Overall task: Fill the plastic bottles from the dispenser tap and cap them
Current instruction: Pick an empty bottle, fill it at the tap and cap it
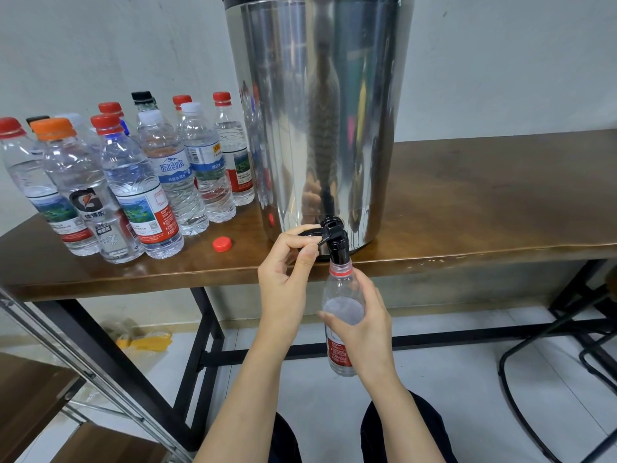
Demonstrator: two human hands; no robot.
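Note:
A tall shiny steel dispenser (320, 111) stands on the brown wooden table (484, 212), its black tap (335, 238) jutting over the front edge. My left hand (287, 272) pinches the tap's black lever. My right hand (364, 325) holds an uncapped clear plastic bottle (340, 292) with a red label upright under the spout, mouth touching the tap. Water stands roughly at the bottle's shoulder. A loose red cap (222, 243) lies on the table left of the dispenser.
Several capped, filled bottles (133, 182) crowd the table's left part. Black metal table legs (203, 345) and a chair frame (547, 355) stand below. A yellow bag (147, 342) lies on the tiled floor. A metal rack (66, 362) slants at lower left.

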